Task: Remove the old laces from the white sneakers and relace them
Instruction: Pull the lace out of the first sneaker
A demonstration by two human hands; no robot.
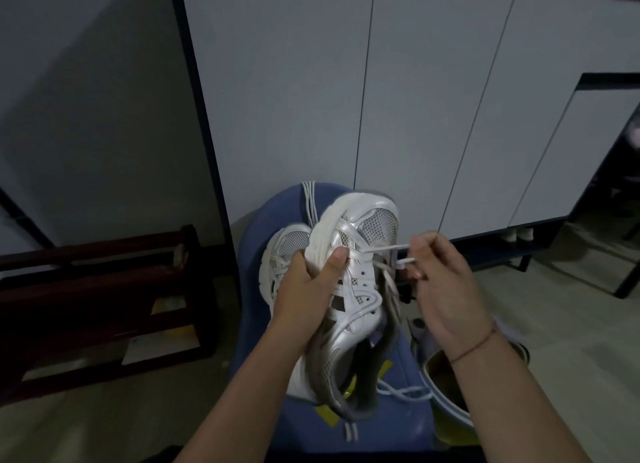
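Over the blue stool (398,424) my left hand (304,286) grips the light sneaker (362,306) by its side while my right hand (446,289) pinches 1 limp lace (384,249), best held near its stiff tip.

Bare forearms (249,386) and a thin wrist bracelet (473,347).
The bracelet is a slim reddish-brown cord round the wrist of the right hand (446,282); the left hand (304,286) is bare, fingernails trimmed short.
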